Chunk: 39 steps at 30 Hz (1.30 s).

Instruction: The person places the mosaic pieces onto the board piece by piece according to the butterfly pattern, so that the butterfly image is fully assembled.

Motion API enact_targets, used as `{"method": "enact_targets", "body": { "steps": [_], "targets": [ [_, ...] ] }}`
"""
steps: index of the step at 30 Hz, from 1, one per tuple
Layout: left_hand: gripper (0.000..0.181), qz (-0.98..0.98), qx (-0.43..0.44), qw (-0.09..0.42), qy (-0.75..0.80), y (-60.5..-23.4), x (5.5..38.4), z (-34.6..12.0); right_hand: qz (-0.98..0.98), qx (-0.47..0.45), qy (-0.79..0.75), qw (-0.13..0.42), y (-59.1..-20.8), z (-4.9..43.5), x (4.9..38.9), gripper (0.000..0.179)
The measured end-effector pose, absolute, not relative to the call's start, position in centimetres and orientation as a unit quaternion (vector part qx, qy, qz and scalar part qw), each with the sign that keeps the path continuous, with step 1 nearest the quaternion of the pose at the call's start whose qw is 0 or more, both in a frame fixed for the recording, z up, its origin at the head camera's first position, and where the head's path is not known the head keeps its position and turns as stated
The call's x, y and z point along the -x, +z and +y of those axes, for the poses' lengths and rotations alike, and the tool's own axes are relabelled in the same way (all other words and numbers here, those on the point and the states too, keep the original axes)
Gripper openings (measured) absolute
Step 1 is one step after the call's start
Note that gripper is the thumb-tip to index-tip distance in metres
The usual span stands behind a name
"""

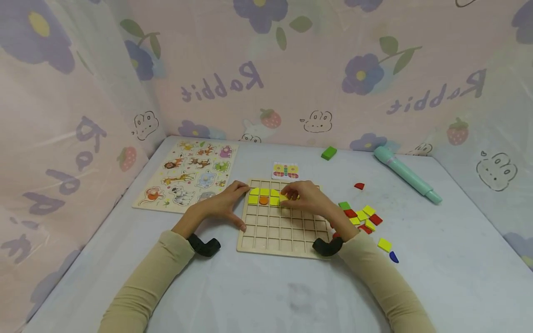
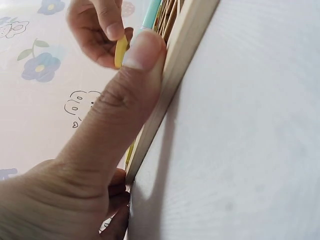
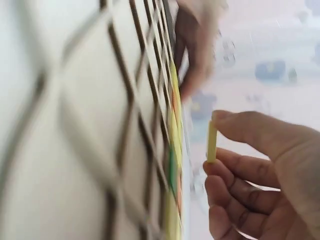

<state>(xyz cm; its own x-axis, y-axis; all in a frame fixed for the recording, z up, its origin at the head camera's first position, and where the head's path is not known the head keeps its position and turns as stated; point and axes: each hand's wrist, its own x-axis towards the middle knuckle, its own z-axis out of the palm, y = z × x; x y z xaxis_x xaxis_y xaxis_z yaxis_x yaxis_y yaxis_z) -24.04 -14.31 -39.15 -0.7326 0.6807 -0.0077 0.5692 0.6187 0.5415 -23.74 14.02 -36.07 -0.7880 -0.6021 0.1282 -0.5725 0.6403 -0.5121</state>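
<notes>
A wooden grid board [image 1: 266, 236] lies in the middle of the table, with yellow tiles [image 1: 264, 191] and an orange round piece [image 1: 263, 200] in its far left cells. My left hand [image 1: 218, 205] rests along the board's left edge, its straight thumb [image 2: 142, 52] against the side and its fingers by the far corner. Over the board's far part, my right hand [image 1: 308, 199] pinches a thin yellow tile [image 3: 212, 141] between thumb and forefinger. That tile stands on edge, apart from the grid in the right wrist view. Some filled cells are hidden behind the right hand.
A small butterfly pattern card [image 1: 285, 170] lies beyond the board. Loose red, yellow and green tiles [image 1: 362, 215] are scattered to its right, with a blue piece [image 1: 393, 257] nearer. An animal puzzle board [image 1: 166, 189] is at left, a green block [image 1: 329, 153] and a teal pen-like object [image 1: 405, 175] at back right.
</notes>
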Motion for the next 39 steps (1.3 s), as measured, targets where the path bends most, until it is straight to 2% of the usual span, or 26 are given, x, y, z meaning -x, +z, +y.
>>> {"method": "enact_targets", "body": {
  "steps": [7,12,20,39],
  "targets": [
    [0.116,0.893,-0.351,0.109,0.261,-39.1,24.0,-14.3,0.880,0.394,-0.262,0.025,-36.9,9.4,23.4,0.025],
    [0.115,0.892,-0.356,0.103,0.259,-39.1,23.9,-14.3,0.880,0.396,-0.262,0.024,-37.3,7.9,23.5,0.023],
    [0.114,0.891,-0.360,0.100,0.257,-38.9,23.9,-14.3,0.886,0.397,-0.240,0.020,-37.5,7.2,23.3,0.026],
    [0.115,0.892,-0.358,0.101,0.257,-39.2,24.1,-14.5,0.877,0.408,-0.253,0.003,-38.4,6.8,23.7,0.019]
  ]
}}
